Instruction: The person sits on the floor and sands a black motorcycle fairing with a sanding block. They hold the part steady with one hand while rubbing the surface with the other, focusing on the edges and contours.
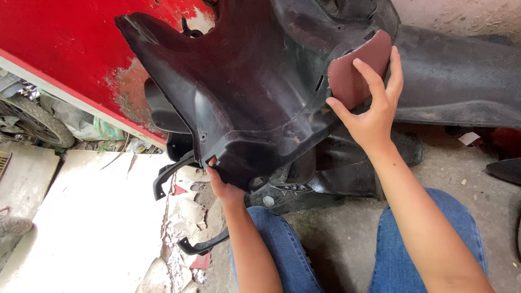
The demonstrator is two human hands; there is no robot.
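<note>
Setting: concrete floor [347, 233] strewn with debris, a chipped red panel [65, 49] at upper left.
Panel: black plastic fairing [244, 92], held up tilted above the knees.
Left hand [222, 187]: fingers closed on the fairing's lower edge, mostly hidden behind it.
Right hand [372, 108]: fingers spread, pressing reddish-brown sandpaper [347, 76] flat against the fairing's upper right edge.
Nearby: tyre [35, 119] at far left.

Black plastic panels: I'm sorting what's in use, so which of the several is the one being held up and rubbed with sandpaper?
The large curved black panel, gripped underneath by the left hand, while the right hand presses reddish-brown sandpaper on its edge. The other panels lie untouched behind.
</note>
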